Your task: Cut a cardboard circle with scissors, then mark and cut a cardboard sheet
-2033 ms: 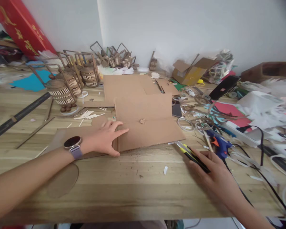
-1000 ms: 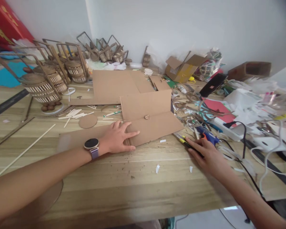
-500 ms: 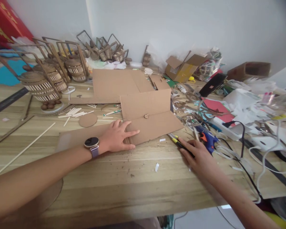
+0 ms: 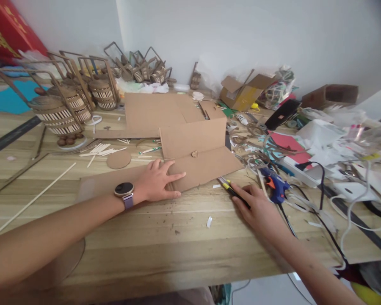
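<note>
My left hand [image 4: 158, 181] lies spread on a folded piece of cardboard [image 4: 206, 167], pressing it to the wooden table. A watch [image 4: 124, 189] is on that wrist. The cardboard has a raised flap behind its crease and a small torn spot on the fold. In my right hand [image 4: 257, 207] is a utility knife [image 4: 231, 190] with a black and yellow handle. Its tip points up and left, close to the cardboard's near edge; whether they touch I cannot tell. A blue glue gun [image 4: 276, 186] lies just beyond my right hand.
Small slatted baskets [image 4: 55, 114] with tall handles stand at the left. Another cardboard sheet [image 4: 158, 111] lies behind, near pale sticks [image 4: 101, 149] and a cardboard disc [image 4: 118, 158]. Cables, paper scraps and an open carton [image 4: 246, 91] crowd the right. A second disc [image 4: 63, 262] sits under my left forearm.
My right hand has shifted slightly left with the utility knife, bringing its tip closer to the cardboard. My left hand stays in place on the cardboard.
</note>
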Motion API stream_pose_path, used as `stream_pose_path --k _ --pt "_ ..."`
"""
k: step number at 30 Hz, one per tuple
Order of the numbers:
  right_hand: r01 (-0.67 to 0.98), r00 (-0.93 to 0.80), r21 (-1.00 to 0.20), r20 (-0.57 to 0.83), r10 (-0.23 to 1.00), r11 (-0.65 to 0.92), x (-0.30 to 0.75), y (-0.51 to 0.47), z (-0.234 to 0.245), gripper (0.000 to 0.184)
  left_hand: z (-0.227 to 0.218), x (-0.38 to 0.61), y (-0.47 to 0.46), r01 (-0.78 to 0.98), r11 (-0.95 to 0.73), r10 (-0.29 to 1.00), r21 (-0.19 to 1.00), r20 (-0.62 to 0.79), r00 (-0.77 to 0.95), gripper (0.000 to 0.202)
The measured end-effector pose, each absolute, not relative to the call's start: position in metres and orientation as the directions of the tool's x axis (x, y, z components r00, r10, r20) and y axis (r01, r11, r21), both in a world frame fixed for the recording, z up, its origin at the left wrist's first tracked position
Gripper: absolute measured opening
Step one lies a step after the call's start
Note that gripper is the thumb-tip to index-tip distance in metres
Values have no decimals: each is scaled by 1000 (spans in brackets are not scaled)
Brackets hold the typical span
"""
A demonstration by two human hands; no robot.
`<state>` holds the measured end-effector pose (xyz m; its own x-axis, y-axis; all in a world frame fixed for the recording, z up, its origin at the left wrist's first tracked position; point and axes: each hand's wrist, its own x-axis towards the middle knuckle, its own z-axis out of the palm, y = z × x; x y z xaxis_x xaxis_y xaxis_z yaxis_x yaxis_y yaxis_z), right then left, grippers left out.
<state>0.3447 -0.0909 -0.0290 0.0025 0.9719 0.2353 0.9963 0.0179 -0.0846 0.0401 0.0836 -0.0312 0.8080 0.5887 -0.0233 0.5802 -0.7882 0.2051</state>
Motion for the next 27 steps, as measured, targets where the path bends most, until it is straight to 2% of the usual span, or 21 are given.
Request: stream_pose_path --k 7,13,22,27 --pt "993 -58 -87 212 976 78 328 -106 -29 46 -30 41 82 586 -784 597 204 -9 802 64" --pt "987 -9 -153 196 981 39 327 -93 -28 44 -30 45 77 583 -791 590 187 -19 807 68" --pt "985 -53 -147 208 977 85 319 -105 -33 43 -29 45 73 606 -776 617 177 15 786 52" --pt "984 -62 -149 199 978 93 315 -92 -36 46 -30 46 72 603 -787 613 132 61 787 47"
